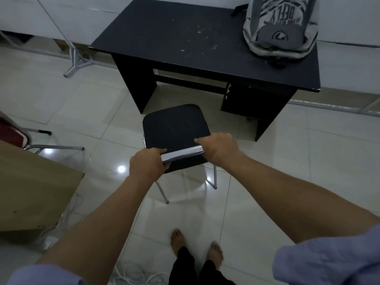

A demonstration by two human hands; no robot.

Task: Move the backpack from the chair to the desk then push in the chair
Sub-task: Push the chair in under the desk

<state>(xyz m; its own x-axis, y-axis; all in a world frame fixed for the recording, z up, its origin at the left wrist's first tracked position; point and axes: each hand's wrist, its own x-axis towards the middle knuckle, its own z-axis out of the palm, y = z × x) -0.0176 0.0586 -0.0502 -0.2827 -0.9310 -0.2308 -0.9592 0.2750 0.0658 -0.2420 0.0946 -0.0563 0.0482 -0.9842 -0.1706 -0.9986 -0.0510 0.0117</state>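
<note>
Both hands are gripping the chair's chrome top rail. Left hand is closed over the rail's left end, fingers curling over the front. Right hand is sitting on the right end, fingers lying over the top toward the seat; can't tell how tightly it's wrapping underneath.

Chair: black padded seat, bare, chrome legs on the tile. It's standing just in front of the desk's knee opening, seat front near the opening but not under it yet.

Backpack, grey with a printed panel, is already lying on the desk, at the far right corner, its lower end near the right edge, one strap trailing toward the front edge. So step one looks done.

Step in hand: pushing the chair in. Next move, as I read it, is a straight forward push, keeping the seat lined up between the left side panel and the right-hand cabinet block; the chair is looking slightly skewed, so a small rotation is probably needed to avoid a leg clipping the cabinet.

Desk top is dark, scuffed, with pale flecks mid-surface. Floor is glossy pale tile, reflecting ceiling lights. Person is standing barefoot behind the chair. A brown tabletop and a second chair with a red seat are sitting at left, a metal stand base beyond the desk's left corner, white cable on the floor near the feet.
</note>
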